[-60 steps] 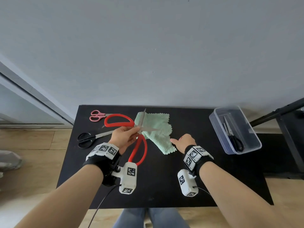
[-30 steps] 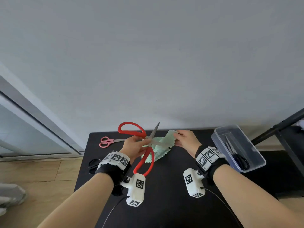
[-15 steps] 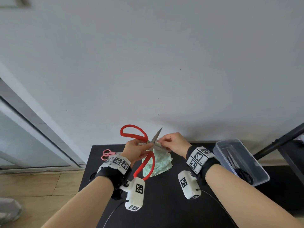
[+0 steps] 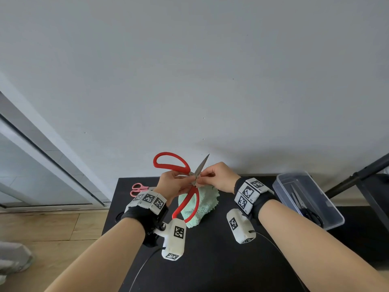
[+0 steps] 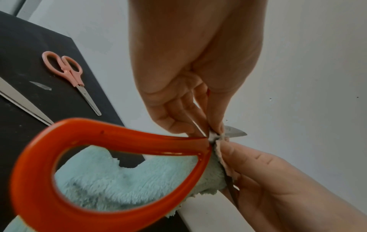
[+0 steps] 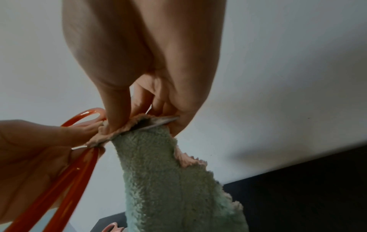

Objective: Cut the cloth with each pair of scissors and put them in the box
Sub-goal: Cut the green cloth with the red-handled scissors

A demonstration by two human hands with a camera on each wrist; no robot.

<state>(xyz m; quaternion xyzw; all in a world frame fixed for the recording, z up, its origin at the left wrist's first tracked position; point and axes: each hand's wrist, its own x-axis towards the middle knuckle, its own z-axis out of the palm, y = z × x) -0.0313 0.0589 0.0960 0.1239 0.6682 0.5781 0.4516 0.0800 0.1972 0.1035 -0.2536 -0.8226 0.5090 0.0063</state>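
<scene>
Large red-handled scissors [image 4: 190,202] are held up over the black table [image 4: 210,260], handles spread, one blade pointing up. My left hand [image 4: 173,184] grips them near the pivot. A mint green cloth [image 4: 207,202] hangs from the blades down to the table. My right hand [image 4: 203,179] pinches its top edge right at the blades. In the left wrist view the red scissors' handle loop [image 5: 111,136] fills the foreground over the cloth [image 5: 111,185]. The right wrist view shows my right hand [image 6: 139,124] holding the cloth [image 6: 168,172] edge against a blade.
A clear plastic box [image 4: 280,186] stands at the table's right edge with black scissors [image 4: 305,205] inside. Small pink scissors [image 4: 140,189] lie at the back left. The blade of another pair [image 5: 23,103] lies near them. A black stand rises at far right.
My right hand picked up the cloth's edge and brought it to the open blades. Both hands and the scissors rose off the table, and the head view tilted upward.
</scene>
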